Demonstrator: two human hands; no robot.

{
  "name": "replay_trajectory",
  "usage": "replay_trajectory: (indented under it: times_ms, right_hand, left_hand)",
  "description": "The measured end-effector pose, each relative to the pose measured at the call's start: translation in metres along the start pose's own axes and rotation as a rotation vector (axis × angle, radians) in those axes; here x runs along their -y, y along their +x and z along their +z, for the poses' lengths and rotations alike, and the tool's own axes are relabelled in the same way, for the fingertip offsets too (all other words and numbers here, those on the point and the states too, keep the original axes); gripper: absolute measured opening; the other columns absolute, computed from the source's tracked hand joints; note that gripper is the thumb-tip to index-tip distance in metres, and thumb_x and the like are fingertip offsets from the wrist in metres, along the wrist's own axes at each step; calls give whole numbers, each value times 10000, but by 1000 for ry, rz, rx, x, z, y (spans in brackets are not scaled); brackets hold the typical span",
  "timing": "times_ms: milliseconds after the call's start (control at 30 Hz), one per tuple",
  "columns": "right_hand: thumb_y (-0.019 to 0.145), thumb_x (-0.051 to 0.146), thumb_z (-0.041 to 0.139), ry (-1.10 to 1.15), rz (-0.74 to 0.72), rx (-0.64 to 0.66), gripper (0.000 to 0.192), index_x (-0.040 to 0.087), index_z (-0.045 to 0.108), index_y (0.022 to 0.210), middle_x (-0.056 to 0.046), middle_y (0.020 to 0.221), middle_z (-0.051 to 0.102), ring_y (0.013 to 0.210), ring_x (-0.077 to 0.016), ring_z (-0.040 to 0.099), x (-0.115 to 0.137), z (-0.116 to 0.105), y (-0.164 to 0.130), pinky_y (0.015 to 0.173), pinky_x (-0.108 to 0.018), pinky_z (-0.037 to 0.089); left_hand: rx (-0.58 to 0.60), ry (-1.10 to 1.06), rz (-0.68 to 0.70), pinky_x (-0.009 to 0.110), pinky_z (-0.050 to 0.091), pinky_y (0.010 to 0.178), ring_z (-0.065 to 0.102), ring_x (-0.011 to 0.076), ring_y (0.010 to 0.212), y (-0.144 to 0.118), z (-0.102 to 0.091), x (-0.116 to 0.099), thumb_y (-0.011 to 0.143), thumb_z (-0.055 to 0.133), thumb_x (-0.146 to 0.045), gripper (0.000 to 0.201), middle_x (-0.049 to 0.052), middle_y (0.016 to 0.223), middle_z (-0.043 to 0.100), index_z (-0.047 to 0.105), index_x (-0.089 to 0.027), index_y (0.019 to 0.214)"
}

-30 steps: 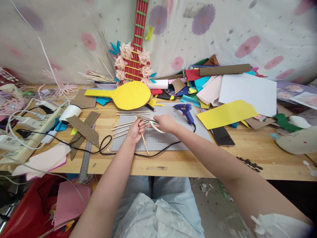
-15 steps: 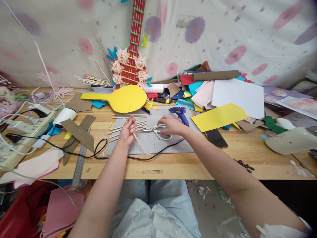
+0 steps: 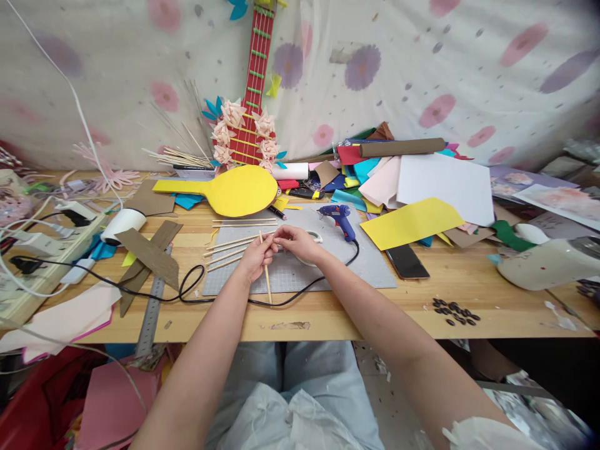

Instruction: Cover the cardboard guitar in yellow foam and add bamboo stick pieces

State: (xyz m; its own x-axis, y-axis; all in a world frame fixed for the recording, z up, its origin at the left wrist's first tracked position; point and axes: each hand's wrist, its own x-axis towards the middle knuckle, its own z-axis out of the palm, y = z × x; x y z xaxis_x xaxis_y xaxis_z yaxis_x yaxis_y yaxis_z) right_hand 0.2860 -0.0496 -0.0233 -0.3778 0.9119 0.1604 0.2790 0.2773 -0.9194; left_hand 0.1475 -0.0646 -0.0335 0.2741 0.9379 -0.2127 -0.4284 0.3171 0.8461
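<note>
At the far left of a cluttered wooden bench (image 3: 328,315), a white power strip (image 3: 44,247) sits among tangled cables, with a white paper cup (image 3: 122,223) on its side and brown cardboard strips (image 3: 147,253) just right of it. A steel ruler (image 3: 152,309) runs toward the near edge. Farther back, a yellow paddle-shaped cutout (image 3: 234,189) lies in front of a red paper guitar (image 3: 248,106) trimmed with pale flowers. A loose row of thin wooden sticks (image 3: 234,240) lies across the left part of a grey cutting mat (image 3: 328,265). At centre, the left hand (image 3: 253,257) has its fingers closed on one wooden stick (image 3: 267,275), which points toward the near edge of the bench above the mat. The right hand (image 3: 295,240) meets it, fingers pinched together at the stick's far end. Behind the right hand sits a blue glue gun (image 3: 338,217), its black cord (image 3: 300,290) looping across the mat. Right of the mat lie a dark phone (image 3: 407,261), a yellow sheet (image 3: 410,220) and a heap of coloured paper (image 3: 398,178). Small dark pieces (image 3: 452,311) are scattered near the front edge.
</note>
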Motion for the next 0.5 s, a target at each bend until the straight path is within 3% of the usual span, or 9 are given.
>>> replay_trajectory:
  times_ms: [67, 133, 267, 367, 500]
  right_hand:
    - [754, 294, 534, -25, 49, -5, 118, 176, 540, 758, 31, 666, 552, 582, -90, 476, -3, -7, 3, 581, -223, 388]
    - [778, 297, 511, -111, 152, -103, 116, 184, 532, 761, 22, 679, 570, 579, -97, 499, -8, -18, 9, 578, -226, 395]
    - [836, 322, 448, -490, 423, -320, 177, 189, 562, 819, -41, 843, 647, 765, -157, 581, -19, -44, 29, 658, -260, 414]
    - [871, 354, 389, -767, 543, -205, 259, 207, 576, 973, -85, 1020, 647, 934, -212, 586, -25, -54, 41, 722, -302, 423]
    - [911, 361, 290, -987, 535, -14, 358, 219, 526, 1140, -122, 1129, 613, 1045, -229, 561, -27, -54, 49, 807, -339, 417]
  left_hand:
    - [-4, -4, -17, 78, 117, 299, 236, -22, 320, 0, 2, 0, 742, 649, -298, 228, -38, 521, 516, 496, -131, 763]
    - [-27, -46, -39, 75, 119, 292, 234, -22, 320, 1, 2, -1, 779, 610, -290, 197, -30, 536, 519, 499, -128, 774]
    - [-38, -240, -87, 72, 119, 270, 231, -20, 325, 3, -3, -7, 862, 491, -225, 253, -47, 508, 425, 430, -127, 637]
    - [-31, -433, -115, 72, 109, 255, 226, -11, 323, 3, -9, -14, 922, 355, -216, 322, -61, 491, 343, 410, -131, 616]
    - [-19, -593, -126, 71, 110, 249, 233, -4, 330, 2, -15, -18, 941, 306, -262, 348, -65, 500, 300, 421, -133, 639]
